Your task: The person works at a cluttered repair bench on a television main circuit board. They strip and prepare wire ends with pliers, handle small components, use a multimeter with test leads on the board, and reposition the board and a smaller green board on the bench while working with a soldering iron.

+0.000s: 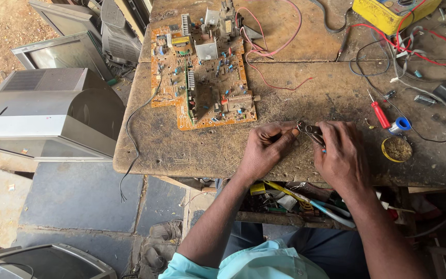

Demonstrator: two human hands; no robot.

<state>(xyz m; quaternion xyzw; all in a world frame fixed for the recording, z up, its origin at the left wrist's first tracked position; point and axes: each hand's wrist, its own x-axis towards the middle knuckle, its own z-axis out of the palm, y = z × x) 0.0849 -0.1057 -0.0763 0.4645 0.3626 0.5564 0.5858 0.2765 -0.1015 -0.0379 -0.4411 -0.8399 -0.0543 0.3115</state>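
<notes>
Both hands meet at the front middle of a worn wooden workbench. My right hand grips a pair of small metal pliers, jaws pointing left. My left hand pinches something tiny at the plier tips; it is too small to make out. A large orange circuit board crowded with components lies on the bench, up and to the left of my hands.
A red-handled screwdriver, a small blue spool and a round tin lie right of my hands. Red and black wires trail toward a yellow box. Old television sets stand on the floor left. Tools fill a shelf below.
</notes>
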